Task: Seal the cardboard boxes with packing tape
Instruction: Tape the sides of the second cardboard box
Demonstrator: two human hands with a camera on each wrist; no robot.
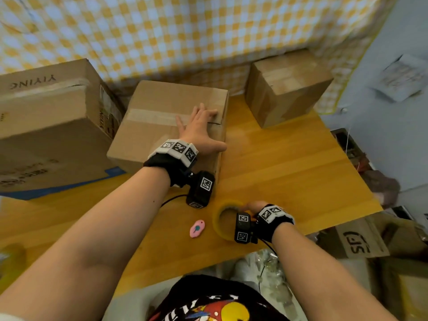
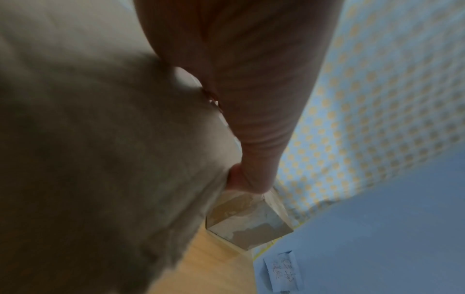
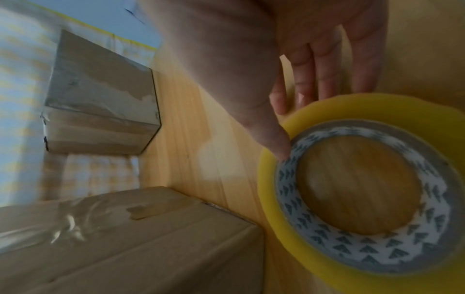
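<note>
Left hand (image 1: 199, 126) is pressing flat, fingers spread, on the middle box (image 1: 162, 126).
Right hand (image 1: 253, 207) is gripping the tape roll (image 3: 365, 201) on the table (image 1: 289, 163).

Backdrop: yellow-and-white checked cloth (image 1: 185, 31) hanging behind the table.
Wall: pale blue (image 1: 398, 72), at right, with a paper note (image 1: 403, 77) stuck on.
Table: yellow wood (image 1: 289, 163).

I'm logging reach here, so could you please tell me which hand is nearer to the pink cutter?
Right. The right hand is at the tape roll, just beside the pink cutter; the left hand rests farther off on the middle box.
</note>
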